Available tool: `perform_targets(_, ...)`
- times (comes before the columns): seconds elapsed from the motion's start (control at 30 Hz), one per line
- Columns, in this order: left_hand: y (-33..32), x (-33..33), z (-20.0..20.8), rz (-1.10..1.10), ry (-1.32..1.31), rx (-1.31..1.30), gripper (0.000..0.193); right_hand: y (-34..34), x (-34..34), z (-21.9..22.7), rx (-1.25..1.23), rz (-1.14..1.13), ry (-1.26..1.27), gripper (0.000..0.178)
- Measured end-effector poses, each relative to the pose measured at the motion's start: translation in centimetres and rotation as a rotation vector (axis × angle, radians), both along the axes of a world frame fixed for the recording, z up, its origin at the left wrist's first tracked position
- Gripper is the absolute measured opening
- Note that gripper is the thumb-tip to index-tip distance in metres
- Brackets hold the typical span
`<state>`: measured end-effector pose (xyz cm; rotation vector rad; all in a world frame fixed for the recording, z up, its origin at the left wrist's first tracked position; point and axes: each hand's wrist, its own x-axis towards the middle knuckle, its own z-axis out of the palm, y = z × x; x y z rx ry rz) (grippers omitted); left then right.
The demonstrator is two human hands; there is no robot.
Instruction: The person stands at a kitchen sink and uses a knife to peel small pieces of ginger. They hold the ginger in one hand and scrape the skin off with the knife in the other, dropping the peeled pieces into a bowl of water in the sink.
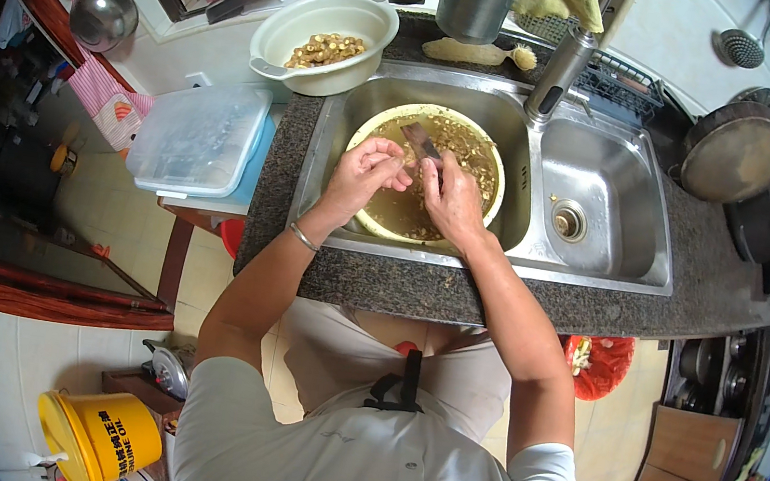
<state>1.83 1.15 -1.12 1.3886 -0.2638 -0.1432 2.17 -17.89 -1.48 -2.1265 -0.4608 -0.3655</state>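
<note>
Over a pale yellow basin [499, 186] in the left sink bowl, both my hands are close together. My right hand [453, 201] is closed round a small knife [420, 139], its dark, broad blade pointing up and left. My left hand [372, 176] is closed in a pinch beside the knife; what its fingertips hold is too small to make out. Murky brown water fills the basin, with many small tan pieces [478, 160] floating at its far and right sides.
A cream bowl [371, 54] holding tan knobbly pieces [327, 51] stands at the sink's far left corner. The faucet [560, 74] rises between the two sink bowls [606, 187]. A brush [478, 53] lies behind the sink. Pans [735, 150] stand at right, a lidded plastic box [199, 138] at left.
</note>
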Motion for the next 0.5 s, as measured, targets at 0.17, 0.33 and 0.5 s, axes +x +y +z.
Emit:
perform_targets(0.17, -0.3, -0.3, 0.5, 0.008, -0.025, -0.039, 0.029, -0.1, -0.1, 0.3, -0.008, 0.005, 0.011, 0.025)
perform_targets(0.33, -0.1, -0.2, 0.0, -0.006, 0.018, -0.028, 0.043, -0.1, -0.1, 0.1, -0.020, 0.014, -0.020, 0.024)
perform_targets(0.5, 0.0, 0.3, -1.2, -0.065, 0.075, -0.073, 0.053, 0.0, -0.1, 0.0, -0.022, 0.022, -0.019, 0.023)
